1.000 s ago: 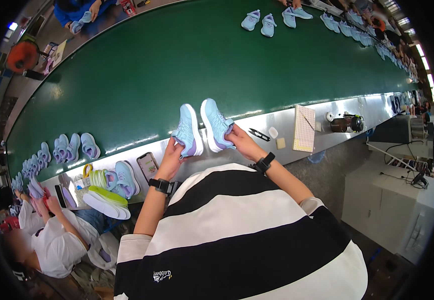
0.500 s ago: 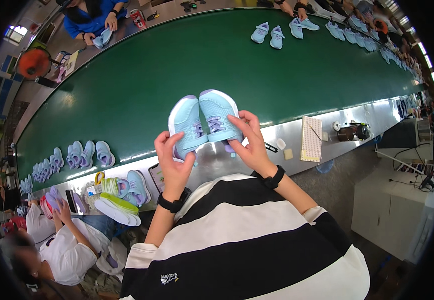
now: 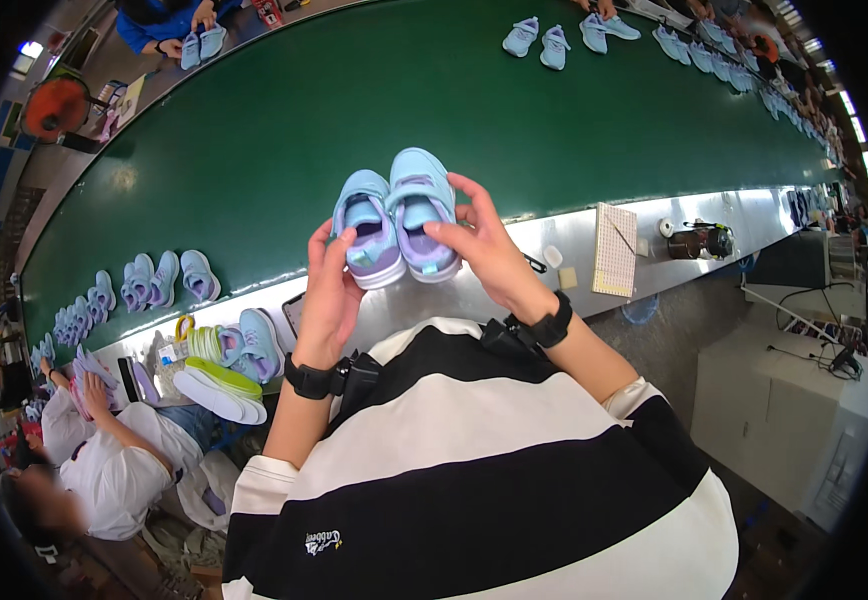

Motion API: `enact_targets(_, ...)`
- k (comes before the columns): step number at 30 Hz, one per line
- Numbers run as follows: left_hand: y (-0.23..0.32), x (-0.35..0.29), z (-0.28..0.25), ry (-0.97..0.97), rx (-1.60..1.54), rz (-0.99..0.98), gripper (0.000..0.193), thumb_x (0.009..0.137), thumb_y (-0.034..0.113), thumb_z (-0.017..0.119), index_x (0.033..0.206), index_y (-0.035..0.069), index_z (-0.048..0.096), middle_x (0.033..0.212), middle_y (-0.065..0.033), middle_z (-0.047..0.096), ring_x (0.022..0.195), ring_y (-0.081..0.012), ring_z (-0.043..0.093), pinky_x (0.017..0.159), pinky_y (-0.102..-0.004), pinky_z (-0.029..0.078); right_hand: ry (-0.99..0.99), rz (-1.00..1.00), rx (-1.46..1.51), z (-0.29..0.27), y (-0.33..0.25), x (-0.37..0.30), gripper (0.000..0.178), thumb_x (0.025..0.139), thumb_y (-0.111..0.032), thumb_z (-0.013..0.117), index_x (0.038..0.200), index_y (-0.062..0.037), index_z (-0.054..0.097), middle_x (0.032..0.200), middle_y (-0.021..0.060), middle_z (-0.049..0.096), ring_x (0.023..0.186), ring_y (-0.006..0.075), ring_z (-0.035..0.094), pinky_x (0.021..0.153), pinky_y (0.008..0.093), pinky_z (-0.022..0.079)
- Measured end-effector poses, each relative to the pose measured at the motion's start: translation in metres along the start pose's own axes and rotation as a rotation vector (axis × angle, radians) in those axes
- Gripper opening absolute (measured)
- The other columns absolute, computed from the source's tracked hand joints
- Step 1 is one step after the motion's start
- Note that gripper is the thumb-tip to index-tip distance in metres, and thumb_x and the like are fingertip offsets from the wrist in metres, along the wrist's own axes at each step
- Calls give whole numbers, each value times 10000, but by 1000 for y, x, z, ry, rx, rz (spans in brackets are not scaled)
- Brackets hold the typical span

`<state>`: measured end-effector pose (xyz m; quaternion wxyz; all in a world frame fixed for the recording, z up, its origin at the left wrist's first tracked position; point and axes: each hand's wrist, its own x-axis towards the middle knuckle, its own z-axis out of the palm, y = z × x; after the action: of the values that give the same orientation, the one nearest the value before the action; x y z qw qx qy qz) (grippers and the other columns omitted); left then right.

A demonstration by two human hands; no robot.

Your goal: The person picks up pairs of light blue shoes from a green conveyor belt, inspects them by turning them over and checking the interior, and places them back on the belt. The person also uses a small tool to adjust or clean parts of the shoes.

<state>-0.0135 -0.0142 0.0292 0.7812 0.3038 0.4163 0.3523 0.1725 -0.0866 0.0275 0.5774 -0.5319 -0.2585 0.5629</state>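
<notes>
Side by side over the near edge of the green table, I hold a pair of light blue sneakers with lilac linings and white soles. My left hand grips the left sneaker at its heel, thumb at the collar. Around the right sneaker closes my right hand, its thumb by the opening and its fingers along the outer side. The heels face me and the toes point away, so both openings show. The two shoes touch along their inner sides.
Several matching sneakers line the left edge, beside insoles and a seated person. On the metal ledge to the right lie a notepad and a dark jar. Co-workers handle shoes across the green table.
Both sneakers have tipped round: earlier their toes and laces showed, now their openings and heels face me. My hands have shifted slightly up in the picture with them.
</notes>
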Motion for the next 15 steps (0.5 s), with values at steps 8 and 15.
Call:
enact_targets(8,6,-11,-1,16,37,32,472,896,155,547,1320,110,343,1197,-72,518,1076,-176,540,898,-337,462,-37,33,178,-9,4,1,538,881,-153,596,1367,-54,388,1081,62,542,935,126,536,813,262,443)
enact_targets(15,-10,-14,-28,-65,-187,24,495,945,250,404,1362,-16,423,1282,-189,552,1066,-282,608,916,-417,497,-229,120,582,-24,29,2,215,904,-92,468,1086,-45,573,974,15,585,845,93,550,768,243,465)
